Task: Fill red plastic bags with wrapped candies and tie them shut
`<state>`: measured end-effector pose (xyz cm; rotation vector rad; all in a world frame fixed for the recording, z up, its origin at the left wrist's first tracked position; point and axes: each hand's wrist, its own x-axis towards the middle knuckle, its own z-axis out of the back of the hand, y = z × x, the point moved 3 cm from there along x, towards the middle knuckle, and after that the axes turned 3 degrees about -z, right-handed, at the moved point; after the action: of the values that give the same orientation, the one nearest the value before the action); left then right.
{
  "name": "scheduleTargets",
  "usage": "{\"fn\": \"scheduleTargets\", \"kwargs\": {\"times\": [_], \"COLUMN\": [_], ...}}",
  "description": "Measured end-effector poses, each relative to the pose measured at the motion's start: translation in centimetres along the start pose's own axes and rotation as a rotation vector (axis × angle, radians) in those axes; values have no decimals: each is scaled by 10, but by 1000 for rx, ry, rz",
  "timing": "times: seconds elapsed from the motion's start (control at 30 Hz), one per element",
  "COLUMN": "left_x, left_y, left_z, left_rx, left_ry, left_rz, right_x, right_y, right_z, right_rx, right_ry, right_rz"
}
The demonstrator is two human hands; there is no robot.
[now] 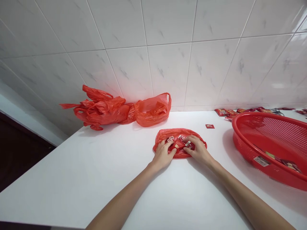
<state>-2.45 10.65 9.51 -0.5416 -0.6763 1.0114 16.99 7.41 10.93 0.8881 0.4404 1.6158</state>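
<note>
A red plastic bag (165, 131) lies opened out low on the white table, with several small red and white packets in it. My left hand (164, 155) rests at the bag's left side, its thumb and fingers closed about a small red packet (177, 144) with gold print. Over the right side of the bag, my right hand (198, 150) pinches a dark red packet (191, 145) with a white patch between thumb and fingers. The fingertips partly cover the packets.
A crumpled pile of red plastic bags (105, 110) lies at the back left, beside an upright open red bag (153, 116). One red packet (210, 126) lies behind the right hand. A red basket (249, 156) holding packets stands right; more packets (224, 112) line the tiled wall (168, 70).
</note>
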Motion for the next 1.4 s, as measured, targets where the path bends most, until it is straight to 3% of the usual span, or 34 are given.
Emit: {"fn": "scheduleTargets", "kwargs": {"times": [0.27,0.47,0.6,0.9,1.03,1.17,1.27,1.4], "left_x": [3,7,6,6,31,63,77,79], "left_y": [-10,-3,0,-3,-19,-54,-78,-96], "left_z": [12,20,18,22,48,94,124,150], "left_rx": [-123,-53,19,113,135,180,213,343], "left_ry": [-112,-247,-255,-312,-370,-369,-269,-131], "left_rz": [-154,-127,-106,-183,-236,-309,-344,-272], "right_x": [-1,2,4,11,29,52,65,71], "right_y": [-3,-9,-17,-5,15,43,61,76], "right_z": [-6,8,16,41,67,100,120,137], "right_rx": [-22,-313,-526,-672,-689,-646,-606,-595], "right_ry": [13,-159,-231,-317,-363,-439,-474,-391], "right_rz": [39,148,225,248,292,362,430,545]}}
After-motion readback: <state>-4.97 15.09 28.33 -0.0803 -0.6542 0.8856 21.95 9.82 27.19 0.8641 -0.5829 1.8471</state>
